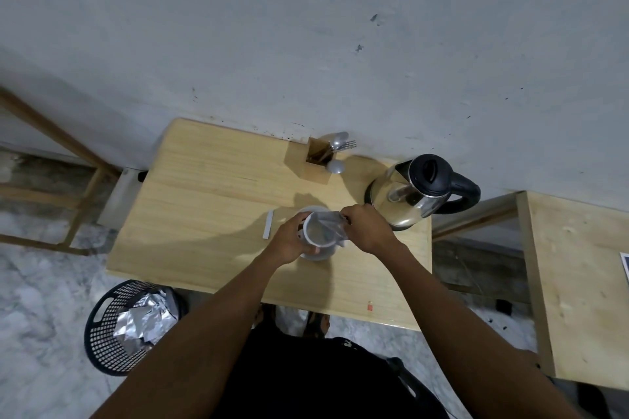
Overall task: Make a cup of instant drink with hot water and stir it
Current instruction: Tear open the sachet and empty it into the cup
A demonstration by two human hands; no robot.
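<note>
Near the middle of the desk, toward its right edge, the left hand was wrapped around the white cup, which stood on a saucer. The right hand pinched a silvery sachet tipped over the cup's mouth. Judged as the powder-emptying step, it would go best with the torn end low inside the rim and a gentle shake — no spill. The kettle stood just beside, and spoons waited at the back edge.
</note>
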